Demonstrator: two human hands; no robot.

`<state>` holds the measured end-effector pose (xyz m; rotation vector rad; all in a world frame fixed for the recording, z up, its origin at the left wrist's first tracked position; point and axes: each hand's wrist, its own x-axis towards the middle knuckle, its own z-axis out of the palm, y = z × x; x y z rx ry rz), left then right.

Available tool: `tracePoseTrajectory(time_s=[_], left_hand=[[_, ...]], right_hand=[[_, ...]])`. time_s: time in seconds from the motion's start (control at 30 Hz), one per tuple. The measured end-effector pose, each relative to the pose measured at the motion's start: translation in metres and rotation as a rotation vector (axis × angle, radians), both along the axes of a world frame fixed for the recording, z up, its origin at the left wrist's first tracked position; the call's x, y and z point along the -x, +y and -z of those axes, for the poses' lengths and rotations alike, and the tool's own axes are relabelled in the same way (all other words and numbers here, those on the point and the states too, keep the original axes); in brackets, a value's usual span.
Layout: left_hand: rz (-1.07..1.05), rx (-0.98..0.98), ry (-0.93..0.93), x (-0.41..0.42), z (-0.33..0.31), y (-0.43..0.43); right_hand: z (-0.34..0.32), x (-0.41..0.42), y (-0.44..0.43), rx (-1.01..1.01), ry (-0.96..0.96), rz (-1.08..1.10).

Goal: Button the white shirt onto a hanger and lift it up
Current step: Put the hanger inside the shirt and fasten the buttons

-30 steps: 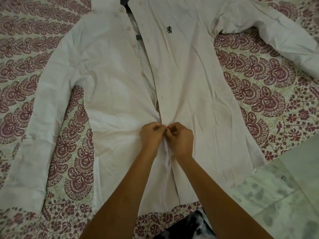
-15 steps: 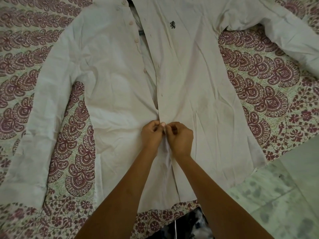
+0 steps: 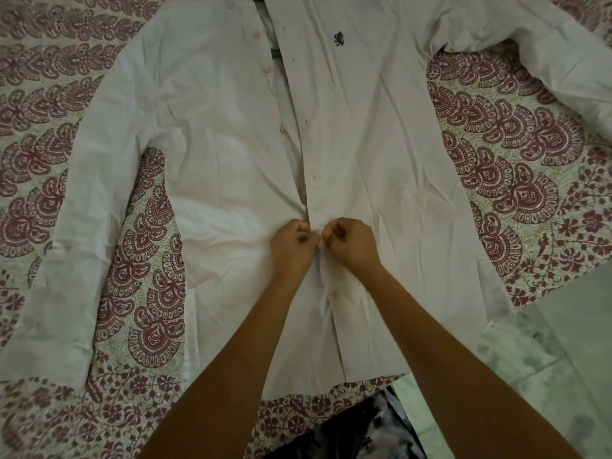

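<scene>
The white shirt (image 3: 381, 134) lies face up, spread flat on a bedspread (image 3: 516, 160) printed with maroon paisley. Its only marking is a small dark crest (image 3: 337, 40) stitched on the chest; it looks like a rearing lion, and it is too small for me to read any lettering. Well below the crest, towards the hem, the person's two hands meet at the front opening. The left hand (image 3: 291, 243) has its fingers curled, pinching the button-side edge. The right hand (image 3: 352, 241) is curled the same way, pinching the buttonhole-side edge, and their fingertips almost touch. The button between them is hidden. Below the hands the two fronts lie closed together. Between the hands and the crest they part in a narrowing gap. Just beside the crest, across that gap, a row of pale buttons (image 3: 266, 69) runs down one edge, unfastened. A buttonhole (image 3: 314, 176) shows on the crest's own edge, lower down. Both sleeves spread outward from the crest over the bedspread. Far below the crest, past the hem on the right hand's side, is pale tiled floor (image 3: 546, 359).
</scene>
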<state>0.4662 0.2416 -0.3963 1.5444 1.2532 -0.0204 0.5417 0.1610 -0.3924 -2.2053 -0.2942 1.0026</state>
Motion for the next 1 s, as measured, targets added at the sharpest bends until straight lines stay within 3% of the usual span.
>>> tracePoseTrajectory(time_s=[0.13, 0.37, 0.5, 0.7, 1.0], left_hand=[[-0.271, 0.249, 0.032, -0.005, -0.003, -0.008], [-0.457, 0.290, 0.003, -0.008, -0.008, -0.017], [-0.391, 0.205, -0.011, -0.004, -0.005, -0.018], [-0.020, -0.043, -0.082, 0.003, -0.007, -0.006], [0.274, -0.279, -0.021, 0.005, -0.010, -0.003]], right_hand=[[0.000, 0.032, -0.010, -0.057, -0.365, -0.009], [0.004, 0.044, -0.008, -0.035, -0.476, 0.039], [0.001, 0.041, -0.004, -0.087, -0.325, 0.196], [0.000, 0.016, -0.008, -0.134, 0.165, 0.343], [-0.001, 0.005, -0.004, -0.071, 0.344, 0.347]])
